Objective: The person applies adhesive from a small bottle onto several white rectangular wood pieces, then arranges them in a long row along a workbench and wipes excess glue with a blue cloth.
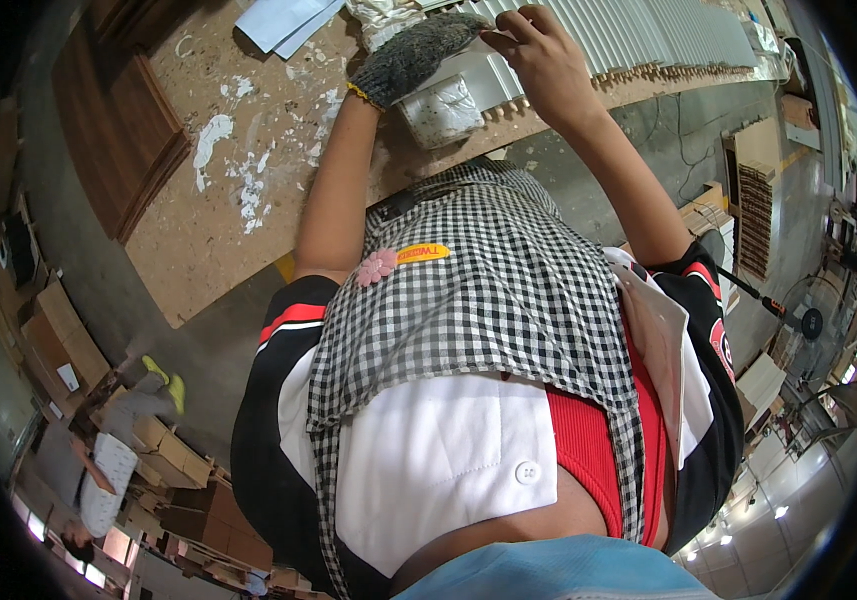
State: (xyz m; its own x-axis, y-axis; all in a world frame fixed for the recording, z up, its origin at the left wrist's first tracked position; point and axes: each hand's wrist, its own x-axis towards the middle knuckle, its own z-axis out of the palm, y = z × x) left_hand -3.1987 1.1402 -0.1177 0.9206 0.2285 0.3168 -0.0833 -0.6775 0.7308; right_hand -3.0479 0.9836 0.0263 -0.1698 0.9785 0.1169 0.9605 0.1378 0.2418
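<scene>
Here, over a white-splotched table [289, 135] amid grey floor [217, 372], fingers [526, 30] curl half-closed, hold unclear.

Bench [199, 250]: tan board top, spanning 10 to 1 o'clock on the full view, scuffed and speckled. White splashes [214, 145] dried-looking at 10 o'clock. Brown panels [114, 130] stacked at the bench's left edge, also 10 o'clock; support beneath them unclear. Pale blue-white sheets [289, 22] overlapping at 11. White-smeared block [444, 112] at 12, near edge. White slats [659, 40] side by side at 1, tan ends facing the near edge.
</scene>
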